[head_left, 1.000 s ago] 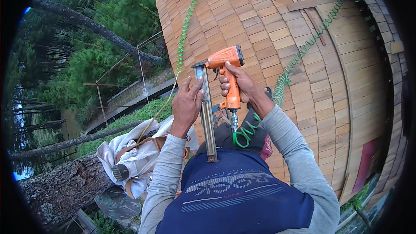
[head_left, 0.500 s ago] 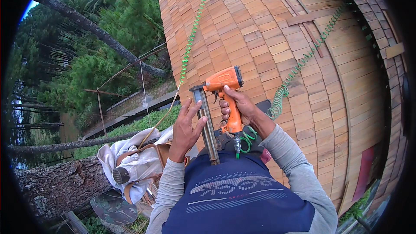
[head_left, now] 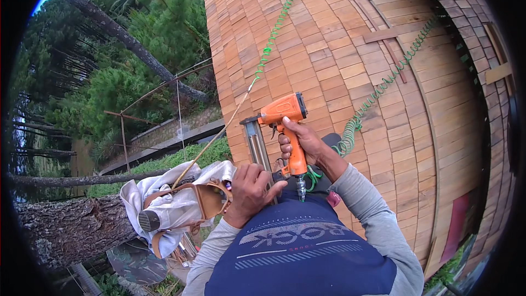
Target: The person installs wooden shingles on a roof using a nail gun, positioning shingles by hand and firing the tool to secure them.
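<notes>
An orange pneumatic nail gun (head_left: pixel 284 108) is held upright in front of my body by its handle, in my right hand (head_left: pixel 306 141). Its long metal magazine (head_left: pixel 256 141) points down toward my belly. My left hand (head_left: pixel 252 189) is at the magazine's lower end, fingers curled against it and thumb stretched across; the fingertips are partly hidden. A metal air fitting (head_left: pixel 301 187) sits under the handle and joins a green coiled hose (head_left: pixel 348 140).
Wooden shingles (head_left: pixel 307 66) cover the sloping roof at front and right, with loose boards (head_left: pixel 382 35) on it. Another green coil (head_left: pixel 282 19) ends in a tan cord (head_left: pixel 219 131). At left, a white cloth bundle (head_left: pixel 181 205) with brown leather lies by a tree trunk (head_left: pixel 76 230).
My left hand has gone down along the magazine to its lower end, and its spread fingers have curled. The nail gun has dropped slightly in view, still in my right hand.
</notes>
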Tool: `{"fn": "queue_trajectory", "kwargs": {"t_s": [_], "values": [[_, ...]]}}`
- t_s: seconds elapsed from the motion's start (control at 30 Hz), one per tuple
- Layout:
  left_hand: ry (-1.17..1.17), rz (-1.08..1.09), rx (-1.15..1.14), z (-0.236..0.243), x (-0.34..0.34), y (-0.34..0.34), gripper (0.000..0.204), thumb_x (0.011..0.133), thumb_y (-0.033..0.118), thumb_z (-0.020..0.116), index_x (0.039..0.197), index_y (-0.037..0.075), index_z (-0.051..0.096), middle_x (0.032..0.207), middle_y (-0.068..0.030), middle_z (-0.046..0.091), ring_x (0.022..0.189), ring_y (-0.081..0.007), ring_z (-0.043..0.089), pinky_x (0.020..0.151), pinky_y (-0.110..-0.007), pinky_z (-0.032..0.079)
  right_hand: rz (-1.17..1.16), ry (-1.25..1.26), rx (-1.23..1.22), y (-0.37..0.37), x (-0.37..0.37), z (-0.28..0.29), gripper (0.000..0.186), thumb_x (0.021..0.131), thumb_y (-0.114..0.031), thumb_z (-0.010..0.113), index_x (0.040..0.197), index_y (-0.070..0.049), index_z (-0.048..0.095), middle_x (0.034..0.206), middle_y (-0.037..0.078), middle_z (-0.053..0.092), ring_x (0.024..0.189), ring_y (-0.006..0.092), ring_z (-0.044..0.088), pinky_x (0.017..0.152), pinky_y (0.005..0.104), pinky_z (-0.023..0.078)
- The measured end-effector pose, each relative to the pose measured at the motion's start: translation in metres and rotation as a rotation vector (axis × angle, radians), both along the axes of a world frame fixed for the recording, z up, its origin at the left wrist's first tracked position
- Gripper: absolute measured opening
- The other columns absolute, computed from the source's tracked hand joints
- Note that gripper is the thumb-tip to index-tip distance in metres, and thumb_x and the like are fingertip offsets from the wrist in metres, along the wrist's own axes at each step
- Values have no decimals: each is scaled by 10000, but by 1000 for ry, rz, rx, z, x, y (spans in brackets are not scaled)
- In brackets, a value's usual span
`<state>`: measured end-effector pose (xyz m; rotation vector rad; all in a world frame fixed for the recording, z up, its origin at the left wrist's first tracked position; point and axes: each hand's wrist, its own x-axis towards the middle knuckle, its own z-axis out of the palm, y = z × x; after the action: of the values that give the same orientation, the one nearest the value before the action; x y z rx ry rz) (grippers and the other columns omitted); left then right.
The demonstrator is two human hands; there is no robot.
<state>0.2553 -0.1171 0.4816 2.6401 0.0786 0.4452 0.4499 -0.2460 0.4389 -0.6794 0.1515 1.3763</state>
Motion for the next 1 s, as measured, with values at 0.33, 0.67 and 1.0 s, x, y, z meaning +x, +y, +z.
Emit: {"fn": "queue_trajectory", "kwargs": {"t_s": [0.33, 0.67, 1.0], "values": [[253, 42, -142, -8, 12, -8, 544, 642, 365, 916, 881, 44, 547, 967, -127, 478, 898, -325, 530, 727, -458, 482, -65, -71, -69, -2, 0, 3, 395, 1023, -500, 629, 1122, -131, 531, 747, -38, 500, 603, 81, 518, 575, 282, 502], [31, 48, -167, -10, 23, 2, 509, 683, 296, 904, 884, 45, 510, 951, -122, 448, 914, -321, 480, 785, -436, 422, -1, -61, -49, -1, 5, 5, 417, 1015, -495, 641, 1089, -107, 506, 750, -12, 493, 580, 115, 513, 546, 287, 492], [350, 242, -1244, -43, -4, 19, 738, 876, 285, 843, 1385, -52, 429, 1118, -105, 635, 990, -156, 645, 859, -309, 561, 8, -162, -66, 3, 7, 20, 421, 1021, -494, 631, 1092, -98, 506, 740, -14, 484, 585, 117, 513, 548, 280, 479]]}}
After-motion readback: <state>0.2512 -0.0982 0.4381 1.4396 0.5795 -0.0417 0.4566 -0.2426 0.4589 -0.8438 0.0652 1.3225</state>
